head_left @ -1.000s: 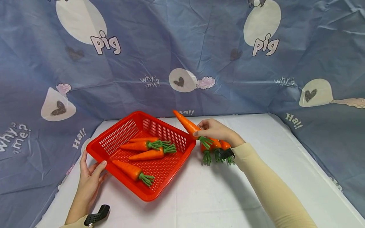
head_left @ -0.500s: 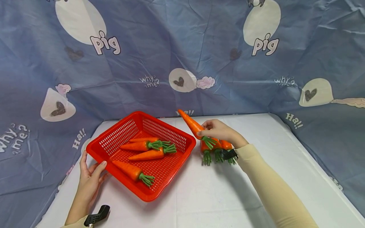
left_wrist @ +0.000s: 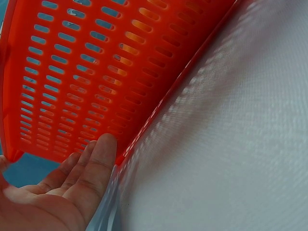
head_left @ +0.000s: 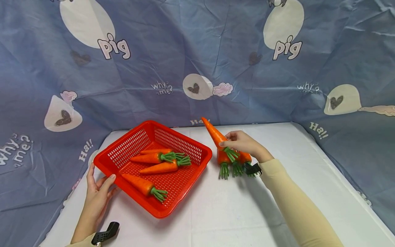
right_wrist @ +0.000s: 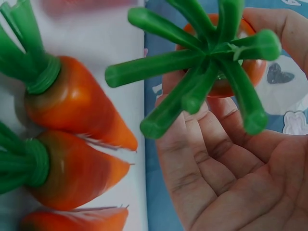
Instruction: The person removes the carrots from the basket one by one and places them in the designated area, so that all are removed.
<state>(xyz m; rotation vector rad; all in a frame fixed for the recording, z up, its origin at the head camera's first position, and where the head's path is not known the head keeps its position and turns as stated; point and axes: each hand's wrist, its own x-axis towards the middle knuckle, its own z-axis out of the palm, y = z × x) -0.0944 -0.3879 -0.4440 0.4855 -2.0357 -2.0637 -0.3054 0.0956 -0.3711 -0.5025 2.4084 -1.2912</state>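
My right hand (head_left: 242, 144) pinches a carrot (head_left: 214, 132) near its leafy end, tip pointing up and back. In the right wrist view the green stalks (right_wrist: 211, 53) of this carrot face the camera. Beneath it on the table lie three carrots side by side, among them a carrot (right_wrist: 77, 103) with its stalks toward the front; the held carrot and hand partly cover them. At the left, a red plastic basket (head_left: 123, 188) holds several carrots (head_left: 160, 167). My left hand (head_left: 97, 195) holds its left corner, thumb on the rim, fingers against the slotted outer wall (left_wrist: 72, 86).
A white cloth covers the table (head_left: 222, 212). Behind and along both sides hangs a blue printed curtain (head_left: 172, 61), close to the basket's back corner. The basket's right corner stands just left of the table carrots.
My right hand has moved to the right with the carrot, away from the basket's right corner and over the carrots on the table. The left hand and basket have stayed put.
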